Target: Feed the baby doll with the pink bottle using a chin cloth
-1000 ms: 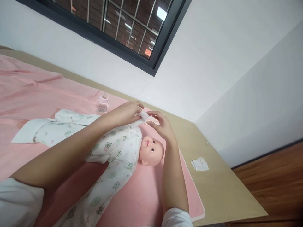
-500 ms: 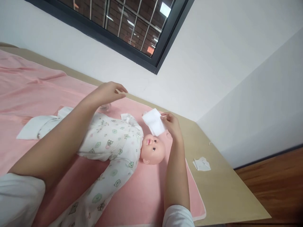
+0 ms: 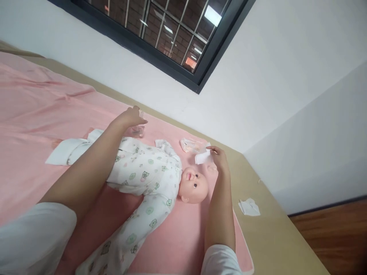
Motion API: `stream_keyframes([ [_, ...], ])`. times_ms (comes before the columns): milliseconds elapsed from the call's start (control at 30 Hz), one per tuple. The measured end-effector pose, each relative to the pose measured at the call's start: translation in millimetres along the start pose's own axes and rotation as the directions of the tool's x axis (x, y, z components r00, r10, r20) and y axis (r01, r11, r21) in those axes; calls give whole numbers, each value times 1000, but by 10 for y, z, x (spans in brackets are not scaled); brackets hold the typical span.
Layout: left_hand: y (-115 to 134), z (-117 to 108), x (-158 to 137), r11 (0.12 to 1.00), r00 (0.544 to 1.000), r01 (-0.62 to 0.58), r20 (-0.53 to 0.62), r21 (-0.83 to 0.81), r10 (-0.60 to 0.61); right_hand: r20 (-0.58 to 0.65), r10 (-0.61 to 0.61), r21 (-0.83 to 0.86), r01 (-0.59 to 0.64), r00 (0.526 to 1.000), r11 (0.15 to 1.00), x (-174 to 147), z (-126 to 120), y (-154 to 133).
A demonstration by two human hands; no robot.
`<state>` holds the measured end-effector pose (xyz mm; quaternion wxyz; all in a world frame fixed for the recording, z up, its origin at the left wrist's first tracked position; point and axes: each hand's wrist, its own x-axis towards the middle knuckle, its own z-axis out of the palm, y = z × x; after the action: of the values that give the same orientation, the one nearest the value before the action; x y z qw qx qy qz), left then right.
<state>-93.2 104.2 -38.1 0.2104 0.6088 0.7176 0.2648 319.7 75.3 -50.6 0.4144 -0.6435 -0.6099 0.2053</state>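
A baby doll [image 3: 193, 185] in a white bear-print outfit lies on its back on a pink blanket [image 3: 177, 236], its head toward the right. Beyond its body, my left hand [image 3: 130, 117] has thumb and fingers around the upper part of a small clear bottle [image 3: 137, 131], which stands on the blanket. Past the doll's head, my right hand [image 3: 219, 158] pinches a white gauze pad [image 3: 203, 156] by its edge. Beside the pad is a clear plastic packet [image 3: 189, 145] with something pale inside.
A crumpled white cloth [image 3: 249, 207] lies on the tan tabletop [image 3: 275, 244] at the right. Behind the table stands a white wall [image 3: 160, 99] with a dark-framed window [image 3: 197, 78]. A brown wooden panel [image 3: 338, 229] is at the lower right.
My left hand has come down from above onto the clear bottle. My right hand has turned the gauze pad, uncovering the plastic packet. The whole view has shifted slightly.
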Motion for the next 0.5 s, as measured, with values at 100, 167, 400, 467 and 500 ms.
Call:
stream_keyframes([
  [100, -51, 37, 50, 1000, 1000, 12, -24, -1, -12, 34, -95, 33, 94, 995, 995, 186, 106, -107],
  [167, -90, 54, 82, 1000, 1000, 2, -26, -7, -2, 77, -133, 107, 125, 988, 986, 329, 189, -179],
  [400, -267, 102, 206, 994, 996, -79, -22, 79, 81, 182, 10, 275, -61, 983, 960, 716, 400, -116],
  [467, -327, 132, 278, 992, 994, -105, -22, 69, 107, 196, 63, 219, -107, 979, 970, 776, 424, -34],
  [500, -358, 150, 319, 989, 989, -141, -24, 48, 142, 196, 80, 175, -116, 977, 978, 802, 430, 4],
])
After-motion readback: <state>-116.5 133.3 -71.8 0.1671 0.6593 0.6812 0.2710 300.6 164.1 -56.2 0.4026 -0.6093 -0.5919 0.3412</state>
